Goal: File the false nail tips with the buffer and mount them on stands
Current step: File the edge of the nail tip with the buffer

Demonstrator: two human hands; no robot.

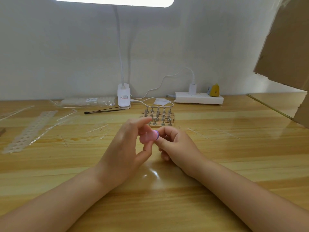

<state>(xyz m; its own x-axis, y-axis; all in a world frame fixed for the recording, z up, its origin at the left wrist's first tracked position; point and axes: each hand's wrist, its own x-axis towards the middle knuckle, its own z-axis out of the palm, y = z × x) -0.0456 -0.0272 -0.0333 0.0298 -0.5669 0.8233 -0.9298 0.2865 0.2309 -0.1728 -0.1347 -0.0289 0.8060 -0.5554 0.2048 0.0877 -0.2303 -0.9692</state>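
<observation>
A pink buffer block with a purple edge (149,136) is held between both hands just above the table's middle. My right hand (173,146) grips its right end with curled fingers. My left hand (127,144) meets the buffer from the left, thumb and fingers pinched together; a nail tip between them is too small to make out. Behind the hands stands a wooden base with several small metal stands (158,118); one or two carry a pale nail tip (154,117).
Clear plastic sprues (98,128) and a white perforated strip (31,129) lie at the left. A clip lamp (123,97), a thin brush (102,111), a bag of tips (88,101) and a power strip (199,97) line the back. Cardboard (287,47) juts in at the right.
</observation>
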